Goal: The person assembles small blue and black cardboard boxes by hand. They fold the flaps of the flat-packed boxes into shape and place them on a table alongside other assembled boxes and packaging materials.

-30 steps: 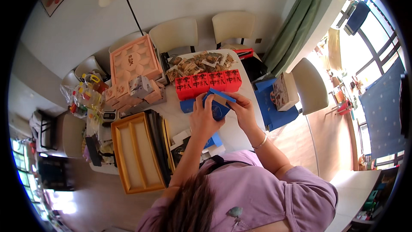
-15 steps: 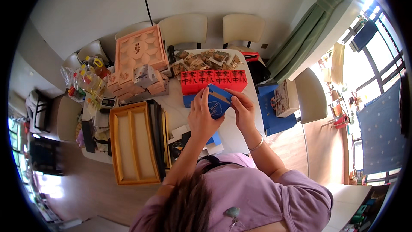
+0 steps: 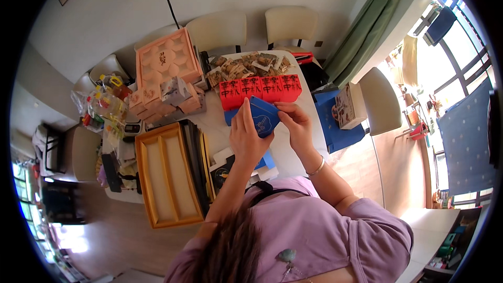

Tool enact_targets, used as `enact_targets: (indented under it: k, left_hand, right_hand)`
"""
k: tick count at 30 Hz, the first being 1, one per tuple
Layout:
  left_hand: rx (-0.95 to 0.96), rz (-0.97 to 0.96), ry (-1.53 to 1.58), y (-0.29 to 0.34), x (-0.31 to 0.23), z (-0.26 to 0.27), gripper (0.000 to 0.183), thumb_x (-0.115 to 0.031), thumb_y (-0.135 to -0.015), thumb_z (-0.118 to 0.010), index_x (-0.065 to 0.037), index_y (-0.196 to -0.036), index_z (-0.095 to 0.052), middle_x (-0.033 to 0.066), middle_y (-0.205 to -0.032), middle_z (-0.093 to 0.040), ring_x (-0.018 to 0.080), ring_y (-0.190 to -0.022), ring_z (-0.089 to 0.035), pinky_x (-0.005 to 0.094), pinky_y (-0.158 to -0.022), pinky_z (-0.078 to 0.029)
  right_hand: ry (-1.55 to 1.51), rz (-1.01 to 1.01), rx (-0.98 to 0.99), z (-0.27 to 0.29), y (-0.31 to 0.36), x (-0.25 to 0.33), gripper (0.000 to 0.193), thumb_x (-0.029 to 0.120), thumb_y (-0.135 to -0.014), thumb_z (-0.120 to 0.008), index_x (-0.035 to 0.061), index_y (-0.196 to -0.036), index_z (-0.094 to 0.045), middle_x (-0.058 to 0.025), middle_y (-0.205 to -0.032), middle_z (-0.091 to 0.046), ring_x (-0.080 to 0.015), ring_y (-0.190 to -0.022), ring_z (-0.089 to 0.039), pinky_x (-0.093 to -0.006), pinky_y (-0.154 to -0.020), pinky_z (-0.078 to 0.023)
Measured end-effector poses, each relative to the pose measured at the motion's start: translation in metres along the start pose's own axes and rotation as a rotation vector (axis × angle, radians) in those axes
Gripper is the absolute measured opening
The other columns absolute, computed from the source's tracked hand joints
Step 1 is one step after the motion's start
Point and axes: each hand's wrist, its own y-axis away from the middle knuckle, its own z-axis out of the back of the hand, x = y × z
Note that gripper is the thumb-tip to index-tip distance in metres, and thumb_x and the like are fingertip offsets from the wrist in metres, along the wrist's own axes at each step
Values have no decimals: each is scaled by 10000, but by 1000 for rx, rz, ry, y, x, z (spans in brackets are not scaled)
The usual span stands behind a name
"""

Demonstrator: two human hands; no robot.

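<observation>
We hold the blue folding carton [image 3: 265,119] in 2 hands above the tabletop [image 3: 285,158], near a row of 4 red boxes [image 3: 262,91]: our left hand [image 3: 246,135] wraps its left side, and our right hand [image 3: 294,124] pinches its upper right edge. We judge it light, thin yet fairly stiff cardboard, slightly slick and easily creased, best gripped gently along its folded edges, not mid-panel

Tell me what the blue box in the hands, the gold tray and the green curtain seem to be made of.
Blue box: probably smooth card, with flat faces and crisp edges.
Gold tray: card or plastic, hard to tell; it shows a satiny sheen.
Green curtain: apparently matte cloth, hanging in soft folds.
</observation>
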Motion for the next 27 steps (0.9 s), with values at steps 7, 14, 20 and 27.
enact_targets:
  k: [7,14,20,27]
  left_hand:
    - [26,-68,-21,2,3,0,1065,-113,-504,-839,-7,-1434,-331,170,-1253,-543,356,-1049,-569,413,-820,-526]
    - [67,-70,-41,5,0,1,964,-156,-529,-828,-146,-1406,-428,158,-1261,-517,352,-1053,-565,427,-805,-534]
    - [65,39,74,13,4,-3,869,-250,-584,-841,-172,-1347,-434,170,-1190,-522,385,-974,-612,456,-692,-548]
    - [71,117,186,21,-1,-7,803,-218,-576,-840,-151,-1282,-463,168,-1165,-528,379,-939,-615,445,-688,-545]
  right_hand:
    - [72,46,48,7,-1,-9,109,-44,-862,-650,9,-957,-652,-109,-1112,-646,-145,-1012,-609,-275,-859,-500]
    - [254,175,110,3,4,-3,214,-22,-858,-658,5,-1070,-653,-111,-1174,-650,-158,-1055,-613,-289,-887,-491]
    - [432,226,99,-13,21,10,292,-50,-856,-639,-1,-1145,-638,-137,-1256,-612,-206,-1178,-570,-302,-935,-487]
    - [492,341,111,4,27,-6,295,-91,-820,-659,-17,-1104,-633,-164,-1290,-585,-241,-1199,-565,-315,-929,-511]
